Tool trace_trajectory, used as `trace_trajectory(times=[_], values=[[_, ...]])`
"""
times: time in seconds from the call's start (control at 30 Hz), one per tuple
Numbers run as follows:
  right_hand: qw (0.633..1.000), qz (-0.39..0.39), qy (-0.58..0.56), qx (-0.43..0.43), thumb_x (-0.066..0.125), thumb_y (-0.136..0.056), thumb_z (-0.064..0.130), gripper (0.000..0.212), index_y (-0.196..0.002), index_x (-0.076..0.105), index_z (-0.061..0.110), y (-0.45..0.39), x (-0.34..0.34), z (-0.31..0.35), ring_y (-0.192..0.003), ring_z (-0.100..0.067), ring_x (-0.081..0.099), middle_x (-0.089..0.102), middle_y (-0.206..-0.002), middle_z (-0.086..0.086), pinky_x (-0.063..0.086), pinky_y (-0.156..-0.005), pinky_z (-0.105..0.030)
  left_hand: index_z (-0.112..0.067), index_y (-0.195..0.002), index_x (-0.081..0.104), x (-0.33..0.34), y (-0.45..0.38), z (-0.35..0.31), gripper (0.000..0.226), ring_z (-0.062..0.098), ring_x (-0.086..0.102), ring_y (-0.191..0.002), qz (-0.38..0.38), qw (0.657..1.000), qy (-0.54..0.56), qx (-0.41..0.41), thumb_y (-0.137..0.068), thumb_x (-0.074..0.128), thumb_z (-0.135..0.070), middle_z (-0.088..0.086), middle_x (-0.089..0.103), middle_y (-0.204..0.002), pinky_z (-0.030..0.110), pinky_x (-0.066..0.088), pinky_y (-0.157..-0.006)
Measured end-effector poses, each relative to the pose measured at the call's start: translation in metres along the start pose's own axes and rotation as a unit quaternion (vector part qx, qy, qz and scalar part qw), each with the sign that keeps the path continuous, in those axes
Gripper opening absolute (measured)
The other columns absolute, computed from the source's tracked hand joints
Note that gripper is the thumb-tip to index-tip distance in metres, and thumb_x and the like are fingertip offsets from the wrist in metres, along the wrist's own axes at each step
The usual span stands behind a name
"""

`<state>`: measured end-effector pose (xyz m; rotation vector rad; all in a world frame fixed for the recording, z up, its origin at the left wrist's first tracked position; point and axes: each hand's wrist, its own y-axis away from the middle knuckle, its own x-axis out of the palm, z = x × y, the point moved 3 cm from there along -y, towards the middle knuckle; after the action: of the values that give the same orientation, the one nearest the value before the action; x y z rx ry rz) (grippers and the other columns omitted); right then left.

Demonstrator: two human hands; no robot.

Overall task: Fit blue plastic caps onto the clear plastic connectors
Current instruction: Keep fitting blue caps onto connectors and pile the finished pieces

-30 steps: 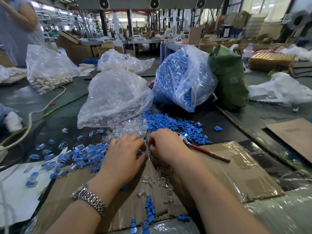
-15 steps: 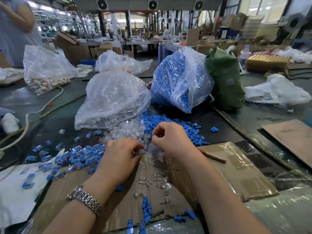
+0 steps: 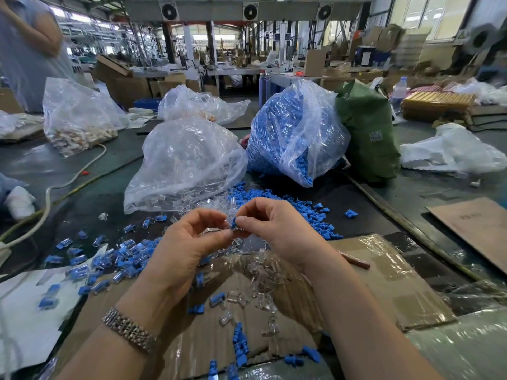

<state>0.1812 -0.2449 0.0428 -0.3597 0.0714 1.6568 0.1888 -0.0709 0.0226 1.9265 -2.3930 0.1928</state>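
- Now your right hand pinches a cap; your left hand pinches a connector, above the cardboard.
- Misaligned pressing may jam the cap; a loose pinch may drop either part.

Bare forearms; silver link watch

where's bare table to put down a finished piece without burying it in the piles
Freest is the dark tabletop left of the clear plastic bag of connectors, beside the white cable. The brown cardboard sheet is bare toward its right. Crowded: the loose blue caps and capped pieces.
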Motion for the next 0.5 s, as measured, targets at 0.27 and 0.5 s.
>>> trace_trajectory(times=[0.27,0.5], values=[[0.999,0.018,0.032,-0.032,0.068,-0.096,0.014,0.008,-0.091,0.068,0.02,-0.0004,0.002,0.0023,-0.079,-0.005,0.062,0.068,-0.082,0.008,0.05,-0.078,-0.02,-0.008,-0.092,0.068,0.003,0.0024,-0.0019,0.039,0.027,0.074,-0.093,-0.011,0.999,0.049,0.016,-0.057,0.084,-0.015,0.006,0.074,-0.092,0.036,0.061,-0.086],[0.992,0.009,0.091,-0.086,0.067,-0.096,0.018,0.012,-0.088,0.065,0.026,0.0018,0.0011,0.0044,-0.08,-0.007,0.059,0.066,-0.082,0.01,0.043,-0.073,-0.021,-0.007,-0.104,0.077,0.006,0.0079,-0.0063,0.034,0.032,0.076,-0.092,0.013,1.0,0.007,-0.001,-0.071,0.077,-0.014,0.018,0.077,-0.099,0.028,0.062,-0.076]])
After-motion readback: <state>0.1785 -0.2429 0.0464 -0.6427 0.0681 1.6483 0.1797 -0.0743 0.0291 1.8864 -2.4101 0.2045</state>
